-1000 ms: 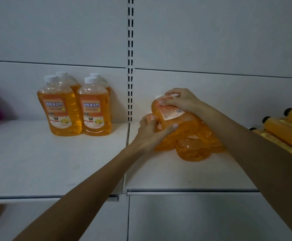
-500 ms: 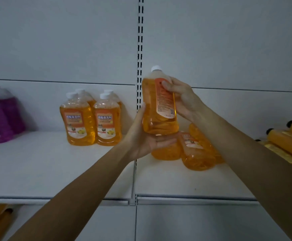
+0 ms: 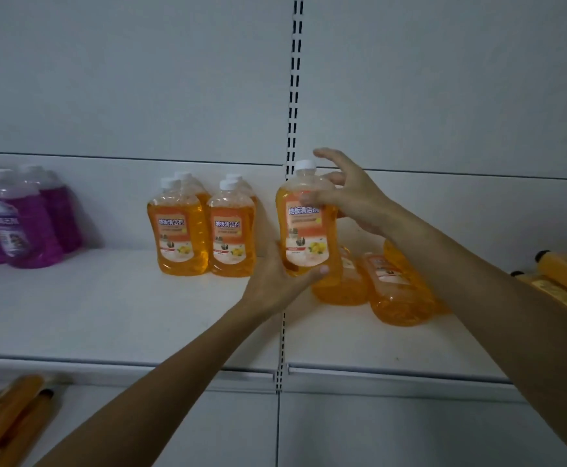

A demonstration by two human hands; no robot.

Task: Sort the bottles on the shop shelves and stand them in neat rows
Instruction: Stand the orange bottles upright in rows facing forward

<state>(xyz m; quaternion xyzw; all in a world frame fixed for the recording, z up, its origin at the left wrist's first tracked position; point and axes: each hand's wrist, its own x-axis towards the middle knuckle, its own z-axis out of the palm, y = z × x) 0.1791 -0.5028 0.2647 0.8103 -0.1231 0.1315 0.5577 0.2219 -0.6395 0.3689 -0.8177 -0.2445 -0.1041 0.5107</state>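
Leftmost, low in the corner on the level beneath, blurred lower tubes (image 3: 9,419), orange with dark ends, lying slantwise. Above them, on the white shelf (image 3: 107,315), a cluster of purple bottles (image 3: 22,217), upright, white-capped, filled with violet liquid. Further right on the same shelf, four orange bottles (image 3: 179,230) standing two in front and two behind, white caps on, amber liquid up to the shoulders, labels forward. Just right of those, before the slotted upright (image 3: 294,96), the held bottle (image 3: 304,227): vertical, lifted off the shelf, capped, full of the same amber liquid, label facing the camera. Left hand (image 3: 275,278) cupped under its base, thumb tip curled onto the lower front. Right hand (image 3: 349,197) at its shoulder, thumb laid across the top of the label, one finger by the neck, the other fingers splayed and lifted clear. Beneath the right forearm, lying bottles (image 3: 396,291) of the same kind, on their sides, touching one another, amber-filled. Far right, black-capped tubes (image 3: 562,271), orange, stacked lying down.
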